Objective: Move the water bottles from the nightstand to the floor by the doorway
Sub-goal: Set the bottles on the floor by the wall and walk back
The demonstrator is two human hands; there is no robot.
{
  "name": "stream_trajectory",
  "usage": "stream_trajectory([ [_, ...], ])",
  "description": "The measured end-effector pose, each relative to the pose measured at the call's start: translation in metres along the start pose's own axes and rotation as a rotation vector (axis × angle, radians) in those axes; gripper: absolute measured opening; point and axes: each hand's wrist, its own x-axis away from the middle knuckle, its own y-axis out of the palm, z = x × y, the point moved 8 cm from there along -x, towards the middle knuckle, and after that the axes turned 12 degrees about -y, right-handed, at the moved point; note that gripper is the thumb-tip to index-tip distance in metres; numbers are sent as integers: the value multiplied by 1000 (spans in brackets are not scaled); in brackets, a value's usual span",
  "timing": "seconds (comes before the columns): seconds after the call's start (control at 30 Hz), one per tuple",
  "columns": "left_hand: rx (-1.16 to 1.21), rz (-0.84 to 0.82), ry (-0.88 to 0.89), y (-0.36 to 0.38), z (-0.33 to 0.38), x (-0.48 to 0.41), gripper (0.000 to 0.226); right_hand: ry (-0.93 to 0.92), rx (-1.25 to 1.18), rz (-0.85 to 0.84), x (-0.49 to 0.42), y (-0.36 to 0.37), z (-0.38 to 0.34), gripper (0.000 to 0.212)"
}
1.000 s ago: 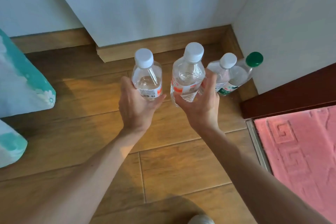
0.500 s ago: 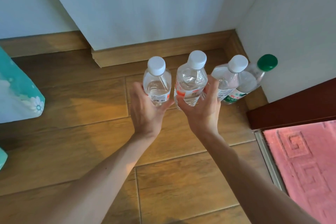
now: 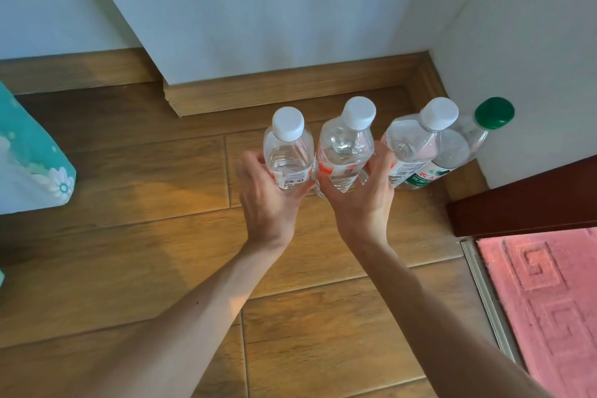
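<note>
Both hands were low over the wooden floor (image 3: 129, 236) in the corner by the doorway: my left hand (image 3: 268, 200) cupped the left bottle (image 3: 288, 155) at its label with the fingers loosening around it, and my right hand (image 3: 361, 200) wrapped the middle bottle (image 3: 344, 155) the same way, thumb on the near side. I could not tell whether either bottle's base touched the boards. Just to the right, two more stood against the wall: a white-capped bottle (image 3: 416, 145) and a green-capped bottle (image 3: 458, 155), touching each other. I judged these thin plastic bottles stiff enough while capped but easily dented, moderately heavy with water, smooth and a little slippery, so the labelled waist was the best hold. A pink mat (image 3: 542, 300) lay beyond the threshold at near right.
</note>
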Motion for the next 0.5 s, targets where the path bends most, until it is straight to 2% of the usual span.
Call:
stream_trajectory([
  [0.27, -32, -7, -39, 4, -4, 1, 80, -6, 53, -28, 5, 0, 0, 77],
  [0.4, -62, -116, -94, 4, -13, 3, 90, 105, 104, -161, 13, 5, 13, 86],
  [0.5, -274, -219, -194, -8, -18, 13, 80, 233, 163, -283, 28, -3, 17, 74],
])
